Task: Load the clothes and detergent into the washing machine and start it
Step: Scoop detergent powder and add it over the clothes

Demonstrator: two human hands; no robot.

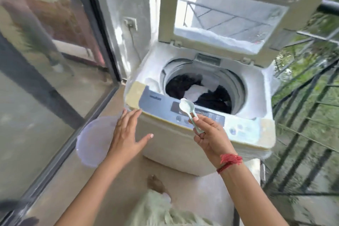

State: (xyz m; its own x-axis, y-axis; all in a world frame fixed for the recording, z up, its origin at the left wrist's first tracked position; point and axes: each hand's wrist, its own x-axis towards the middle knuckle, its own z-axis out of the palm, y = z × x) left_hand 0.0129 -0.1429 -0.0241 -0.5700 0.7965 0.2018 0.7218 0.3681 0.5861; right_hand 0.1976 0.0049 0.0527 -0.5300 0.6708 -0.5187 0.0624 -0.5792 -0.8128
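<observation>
The washing machine stands with its lid raised upright. Dark and white clothes lie in the drum. The right hand pinches the handle of a pale green spoon, whose bowl holds white detergent powder, above the control panel at the drum's near edge. The left hand is spread with straight fingers beside the machine's front left corner, holding nothing. Below it is a blurred round pale thing, perhaps a tub lid. A red thread circles the right wrist.
</observation>
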